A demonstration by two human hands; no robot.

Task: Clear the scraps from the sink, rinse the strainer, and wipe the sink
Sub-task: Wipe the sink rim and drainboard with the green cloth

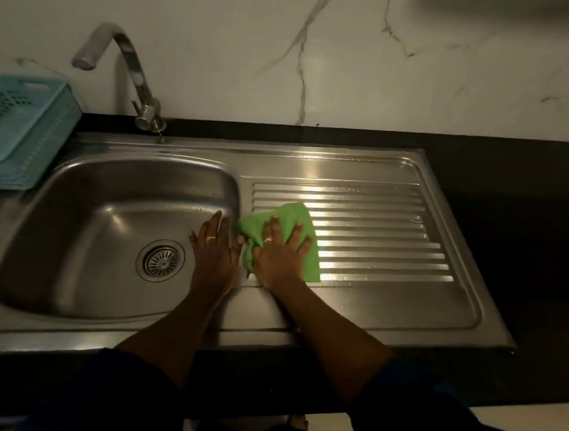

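Two hands at work over a steel sink [354, 315]; right hand [281, 255] spread flat, fingers apart, pressing a green cloth [294, 221] onto the ribbed drainboard [373, 228] just right of the basin; left hand [214, 252] open too, palm down against the right inner wall of the basin [81, 233], gripping nothing. Strainer [160, 260] seated in the drain at the basin floor, left of the left hand and apart from it; no scraps visible on it or anywhere in the basin, though dim light hides fine detail. Tap [124, 57] at the far side, no water running that can be seen; stack of blue baskets [11, 132] on the dark surface [516, 212] at far left, clear of the work. Judged from this: clearing and rinsing probably done, wiping now in hand, on the drainboard's near left corner. Next move likely calls for firm downward pressure and long strokes along the ribs toward the right, cloth kept flat so its bunched left edge does not drag; then the basin walls and floor, easing around the strainer without lifting it.
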